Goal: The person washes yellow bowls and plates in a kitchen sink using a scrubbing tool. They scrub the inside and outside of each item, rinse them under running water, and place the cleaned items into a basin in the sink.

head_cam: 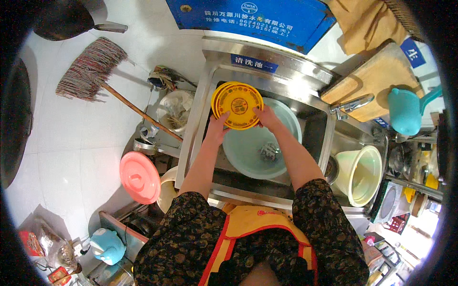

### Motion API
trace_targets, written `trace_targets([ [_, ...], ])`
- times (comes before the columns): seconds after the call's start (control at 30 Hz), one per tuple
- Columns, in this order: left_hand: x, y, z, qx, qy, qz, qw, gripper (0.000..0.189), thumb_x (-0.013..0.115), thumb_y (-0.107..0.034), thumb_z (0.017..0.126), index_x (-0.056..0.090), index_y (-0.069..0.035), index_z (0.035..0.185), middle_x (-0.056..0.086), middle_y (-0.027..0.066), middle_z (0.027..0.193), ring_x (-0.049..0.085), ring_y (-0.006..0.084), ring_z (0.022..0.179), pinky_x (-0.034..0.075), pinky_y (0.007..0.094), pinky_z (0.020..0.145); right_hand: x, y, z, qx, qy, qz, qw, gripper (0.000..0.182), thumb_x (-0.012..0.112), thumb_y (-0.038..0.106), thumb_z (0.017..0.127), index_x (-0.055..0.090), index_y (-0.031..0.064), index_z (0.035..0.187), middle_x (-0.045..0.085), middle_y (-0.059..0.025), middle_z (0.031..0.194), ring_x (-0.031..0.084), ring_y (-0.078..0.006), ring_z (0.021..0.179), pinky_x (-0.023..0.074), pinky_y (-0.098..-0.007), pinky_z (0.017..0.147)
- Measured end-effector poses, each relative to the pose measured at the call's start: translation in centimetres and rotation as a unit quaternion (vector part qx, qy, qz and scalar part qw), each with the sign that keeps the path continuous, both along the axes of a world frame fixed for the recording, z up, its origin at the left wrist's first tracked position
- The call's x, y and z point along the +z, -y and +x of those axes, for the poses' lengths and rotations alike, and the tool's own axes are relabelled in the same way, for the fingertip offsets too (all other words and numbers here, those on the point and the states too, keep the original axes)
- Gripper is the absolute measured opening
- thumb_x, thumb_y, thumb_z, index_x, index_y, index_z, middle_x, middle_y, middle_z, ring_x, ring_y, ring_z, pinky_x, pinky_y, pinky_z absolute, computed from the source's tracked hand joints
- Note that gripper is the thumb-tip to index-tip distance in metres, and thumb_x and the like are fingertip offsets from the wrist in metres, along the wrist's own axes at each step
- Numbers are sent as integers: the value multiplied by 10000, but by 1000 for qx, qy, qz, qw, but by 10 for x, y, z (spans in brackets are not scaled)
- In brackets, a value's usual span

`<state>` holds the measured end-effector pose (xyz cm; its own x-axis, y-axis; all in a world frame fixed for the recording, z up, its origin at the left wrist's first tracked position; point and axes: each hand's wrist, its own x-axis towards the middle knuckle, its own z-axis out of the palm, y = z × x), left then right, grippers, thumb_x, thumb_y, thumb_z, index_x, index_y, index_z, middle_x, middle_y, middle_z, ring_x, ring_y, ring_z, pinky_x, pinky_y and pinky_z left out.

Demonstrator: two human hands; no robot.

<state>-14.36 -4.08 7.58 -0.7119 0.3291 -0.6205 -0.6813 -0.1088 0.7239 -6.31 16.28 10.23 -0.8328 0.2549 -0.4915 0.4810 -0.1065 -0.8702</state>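
A small stack of round yellow plates (239, 105) with a patterned rim is held between my two hands above the left side of a steel sink (310, 150). My left hand (217, 128) grips the stack at its lower left edge, thumb on the top plate. Around the right edge, my right hand (267, 118) has its thumb on the top plate too. Below the plates a pale green basin (247, 157) stands in the sink. A steel scouring ball (269, 151) lies in the basin. The fingers under the plates are mostly hidden.
A chrome faucet (352, 104) and a wooden cutting board (375, 84) are at the right, beside a turquoise ladle (405, 111). A cream bucket (365, 176) lies tilted in the neighbouring sink. Left are a mop (93, 71), a waste bin (176, 109) and a pink lid (139, 177).
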Motion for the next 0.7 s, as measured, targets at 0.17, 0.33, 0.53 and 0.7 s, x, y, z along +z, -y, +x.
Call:
trace_targets([
  [0.17,-5,-18,-11,26,36,13,999,508,638,-63,855,390,-95,1298,527,97,1243,550,247,1111,513,388,850,-24,6,-9,-36,45,25,998,300,498,301,954,566,9,969,644,-88,667,551,-129,437,383,-274,368],
  [0.33,-6,-9,-20,27,74,1,997,521,567,50,854,403,-104,1324,525,93,1254,553,240,1113,527,369,835,-28,21,-18,-66,107,29,992,326,522,337,935,621,27,921,660,-85,685,582,-141,463,405,-288,388],
  [0.53,13,0,4,-23,-225,47,973,591,520,94,860,364,-92,1399,501,100,1317,507,253,1184,462,364,953,-19,22,28,-85,56,-225,969,362,527,274,920,554,4,1160,666,-159,1017,677,-245,840,553,-369,715],
  [0.7,99,7,35,-159,-510,-9,845,536,561,78,830,476,-86,1333,479,144,1360,474,299,1242,411,383,1019,17,11,90,-188,-152,-549,800,425,447,243,944,474,14,1301,545,-172,1285,520,-337,1194,427,-490,1001],
])
